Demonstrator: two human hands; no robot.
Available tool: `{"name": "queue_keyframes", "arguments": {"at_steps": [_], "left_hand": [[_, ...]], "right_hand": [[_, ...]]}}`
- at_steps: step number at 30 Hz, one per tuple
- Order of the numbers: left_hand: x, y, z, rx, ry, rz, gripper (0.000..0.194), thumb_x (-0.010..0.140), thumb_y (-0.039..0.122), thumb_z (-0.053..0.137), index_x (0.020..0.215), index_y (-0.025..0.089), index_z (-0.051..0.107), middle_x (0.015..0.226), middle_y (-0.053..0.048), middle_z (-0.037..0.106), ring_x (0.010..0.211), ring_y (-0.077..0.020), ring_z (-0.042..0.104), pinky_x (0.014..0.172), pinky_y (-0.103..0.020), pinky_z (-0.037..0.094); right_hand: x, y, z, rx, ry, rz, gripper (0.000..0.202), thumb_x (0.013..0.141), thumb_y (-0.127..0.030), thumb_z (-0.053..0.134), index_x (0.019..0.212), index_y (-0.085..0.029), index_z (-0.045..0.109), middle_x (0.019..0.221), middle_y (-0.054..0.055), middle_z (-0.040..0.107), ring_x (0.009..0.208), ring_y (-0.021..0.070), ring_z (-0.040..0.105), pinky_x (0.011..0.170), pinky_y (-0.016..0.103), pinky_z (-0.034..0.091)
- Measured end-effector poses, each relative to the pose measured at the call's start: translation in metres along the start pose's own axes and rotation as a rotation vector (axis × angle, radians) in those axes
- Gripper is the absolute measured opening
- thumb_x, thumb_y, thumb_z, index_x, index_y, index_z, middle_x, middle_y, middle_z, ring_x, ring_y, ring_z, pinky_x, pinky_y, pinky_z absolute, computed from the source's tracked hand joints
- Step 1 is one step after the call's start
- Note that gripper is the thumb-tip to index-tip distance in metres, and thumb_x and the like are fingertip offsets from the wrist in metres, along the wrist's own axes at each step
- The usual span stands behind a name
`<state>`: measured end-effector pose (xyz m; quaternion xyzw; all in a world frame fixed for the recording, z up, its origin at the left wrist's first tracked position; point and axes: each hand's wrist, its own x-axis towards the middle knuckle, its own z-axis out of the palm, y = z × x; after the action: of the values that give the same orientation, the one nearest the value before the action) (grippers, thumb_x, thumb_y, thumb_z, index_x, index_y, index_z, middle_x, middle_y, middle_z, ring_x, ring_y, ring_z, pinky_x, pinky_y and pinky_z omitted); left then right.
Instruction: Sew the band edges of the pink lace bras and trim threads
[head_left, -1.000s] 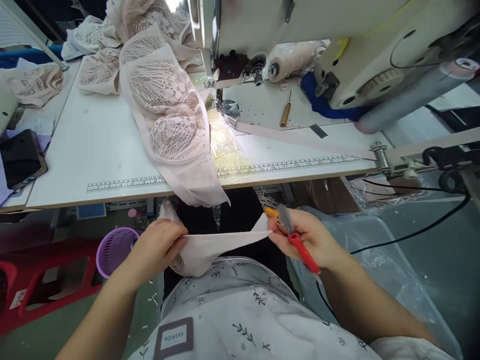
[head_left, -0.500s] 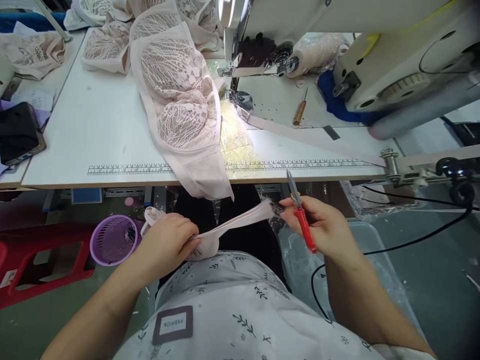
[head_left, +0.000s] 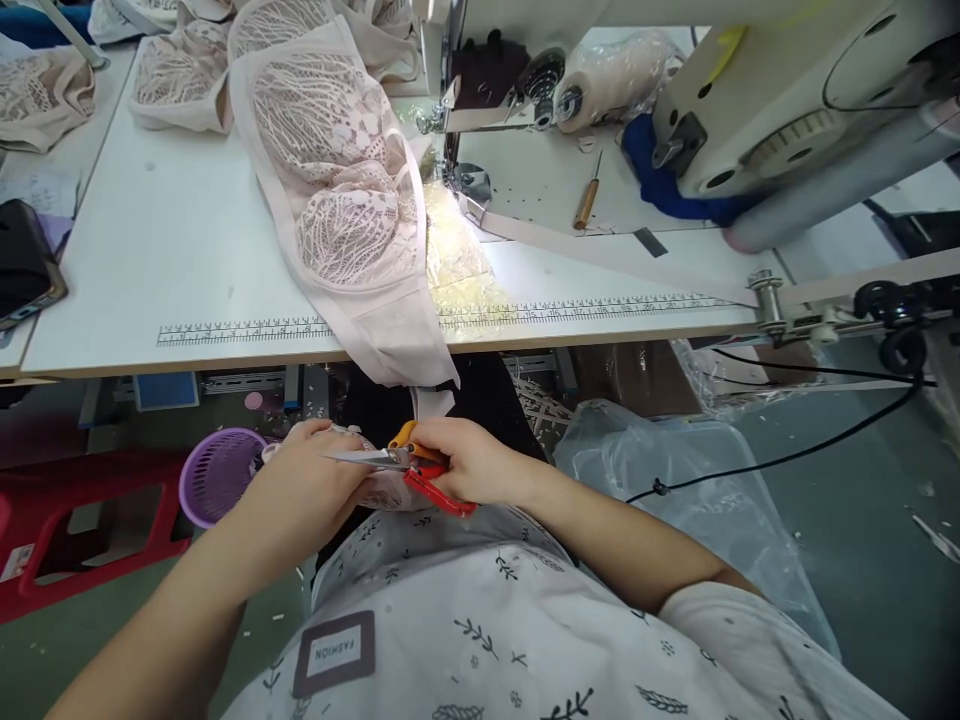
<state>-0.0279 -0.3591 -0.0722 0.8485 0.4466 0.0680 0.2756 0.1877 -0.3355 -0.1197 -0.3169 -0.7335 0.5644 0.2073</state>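
Left hand and right hand are being held close together in front of the body, just below the front edge of the table. Cloth of the lace garment is no longer being stretched between them, as it was half a second ago; the right hand is now being kept beside the left, so the piece is probably being regathered rather than pulled. It is being bunched under the left hand, whose fingers are being curled down onto it. Scissors are being gripped in the closed right hand, their blades being pointed leftward over the left. Whether cloth is also being pinched there cannot be told. The right forearm is being angled inward.
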Motion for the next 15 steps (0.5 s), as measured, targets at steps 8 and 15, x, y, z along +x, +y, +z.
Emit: {"name": "queue_keyframes", "arguments": {"at_steps": [8, 15], "left_hand": [[-0.029, -0.009, -0.016, 0.383, -0.048, 0.081, 0.029, 0.088, 0.014, 0.037, 0.091, 0.02, 0.065, 0.08, -0.004, 0.068, 0.073, -0.0221, 0.064, 0.083, -0.043, 0.047], [-0.065, -0.018, -0.033, 0.113, 0.161, -0.139, 0.017, 0.089, 0.025, 0.05, 0.104, 0.025, 0.058, 0.095, 0.002, 0.072, 0.079, -0.0139, 0.068, 0.065, -0.02, 0.053]], "right_hand": [[0.001, 0.011, 0.011, 0.138, 0.142, -0.067, 0.043, 0.069, -0.029, 0.07, 0.061, -0.021, 0.028, 0.068, -0.005, 0.033, 0.059, 0.0081, 0.028, 0.051, 0.02, 0.029], [0.003, 0.016, 0.01, 0.122, 0.176, -0.25, 0.036, 0.072, -0.024, 0.068, 0.061, -0.02, 0.034, 0.066, -0.005, 0.033, 0.059, 0.0094, 0.032, 0.052, 0.021, 0.032]]}}
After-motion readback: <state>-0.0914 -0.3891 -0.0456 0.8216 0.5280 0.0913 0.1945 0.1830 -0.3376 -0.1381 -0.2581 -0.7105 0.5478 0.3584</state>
